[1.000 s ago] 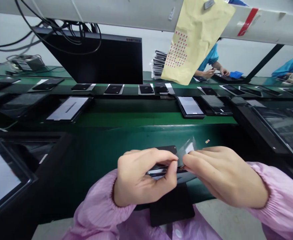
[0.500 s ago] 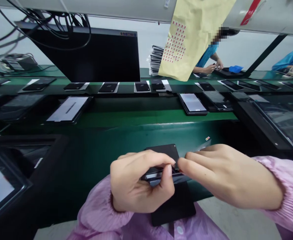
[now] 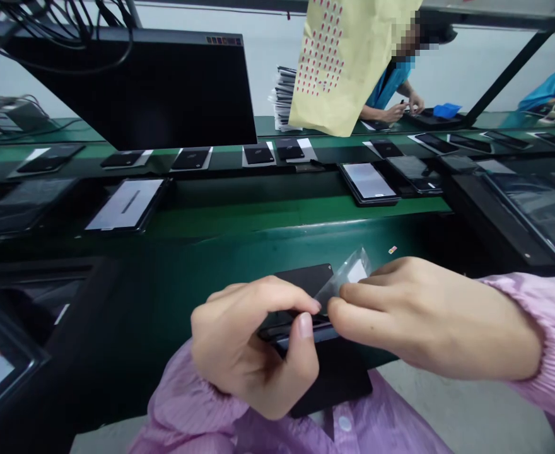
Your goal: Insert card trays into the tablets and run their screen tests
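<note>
Closely, the left hand's (image 3: 253,334) thumb and forefinger pinch the slim dark device (image 3: 323,333) at its edge; the right hand's (image 3: 414,315) bunched fingers, alongside, grip clear film (image 3: 340,279). Steadying that edge seems wise.

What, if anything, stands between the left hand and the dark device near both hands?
Nothing visible does: the left hand is close against the dark device. Clear film slants up beside its fingertips, by the right hand, not in its way.
</note>
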`<move>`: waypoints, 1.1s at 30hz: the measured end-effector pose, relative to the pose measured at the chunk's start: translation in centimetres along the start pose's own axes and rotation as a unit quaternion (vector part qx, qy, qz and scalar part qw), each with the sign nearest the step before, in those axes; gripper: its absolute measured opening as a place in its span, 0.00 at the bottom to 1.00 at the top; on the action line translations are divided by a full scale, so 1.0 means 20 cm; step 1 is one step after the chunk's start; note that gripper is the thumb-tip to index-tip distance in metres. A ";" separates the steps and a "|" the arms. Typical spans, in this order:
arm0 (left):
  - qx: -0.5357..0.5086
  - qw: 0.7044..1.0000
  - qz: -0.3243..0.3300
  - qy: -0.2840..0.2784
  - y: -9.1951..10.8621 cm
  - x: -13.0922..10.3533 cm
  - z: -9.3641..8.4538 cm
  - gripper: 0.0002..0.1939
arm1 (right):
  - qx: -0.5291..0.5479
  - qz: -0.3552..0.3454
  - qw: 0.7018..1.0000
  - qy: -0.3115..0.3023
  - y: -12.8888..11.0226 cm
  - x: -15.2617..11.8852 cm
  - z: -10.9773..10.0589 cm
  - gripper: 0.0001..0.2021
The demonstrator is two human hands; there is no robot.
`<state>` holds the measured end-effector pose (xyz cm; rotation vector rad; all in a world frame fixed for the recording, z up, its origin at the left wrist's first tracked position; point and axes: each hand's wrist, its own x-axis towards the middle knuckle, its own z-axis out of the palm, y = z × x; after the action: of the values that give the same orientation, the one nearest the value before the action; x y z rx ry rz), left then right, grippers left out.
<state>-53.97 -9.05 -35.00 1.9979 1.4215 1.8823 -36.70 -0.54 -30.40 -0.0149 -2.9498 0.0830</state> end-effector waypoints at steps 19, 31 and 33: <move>0.038 0.999 0.019 0.008 -0.03 0.05 0.02 0.08 | 0.036 0.014 0.996 -0.075 0.08 0.04 -0.04 0.18; 0.042 0.997 0.041 0.045 -0.09 0.01 0.03 0.07 | 0.024 0.028 0.997 -0.072 0.10 0.05 -0.03 0.17; 0.039 0.997 0.037 0.054 -0.10 0.01 0.04 0.08 | 0.020 0.052 0.996 -0.076 0.10 0.06 -0.03 0.13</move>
<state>-54.49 -7.39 -36.32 2.0393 1.4883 2.0242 -37.71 1.53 -29.64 -0.1624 -3.0982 0.1639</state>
